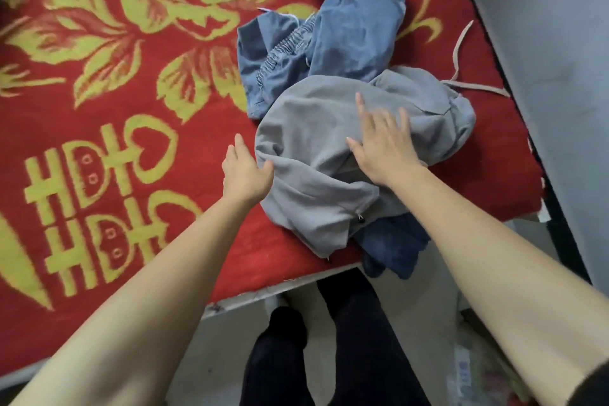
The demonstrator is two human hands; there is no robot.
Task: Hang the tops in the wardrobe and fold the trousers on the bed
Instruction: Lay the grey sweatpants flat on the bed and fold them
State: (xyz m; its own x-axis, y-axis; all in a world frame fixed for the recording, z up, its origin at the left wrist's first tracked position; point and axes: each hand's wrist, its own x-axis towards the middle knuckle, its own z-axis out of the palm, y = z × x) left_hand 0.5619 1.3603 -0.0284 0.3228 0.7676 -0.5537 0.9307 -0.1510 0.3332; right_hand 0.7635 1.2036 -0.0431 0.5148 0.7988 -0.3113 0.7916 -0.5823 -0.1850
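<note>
Red-and-gold bedspread [204, 241] carries a heap of clothes at its near right corner. On top lies a crumpled grey garment [313, 181], perhaps a hooded top, its length running from the bed edge away to the right. The right hand [385, 148] rests flat on its middle, fingers spread. The left hand [245, 175], fingers straight, touches its left edge with the thumb. Blue elastic-waisted trousers [349, 30] lie just behind.

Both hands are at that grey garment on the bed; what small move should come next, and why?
Probably pinch the edge of the grey garment with the left hand and lift it clear: both hands are open, the right hand lies flat on it, and it overlaps the blue trousers.
</note>
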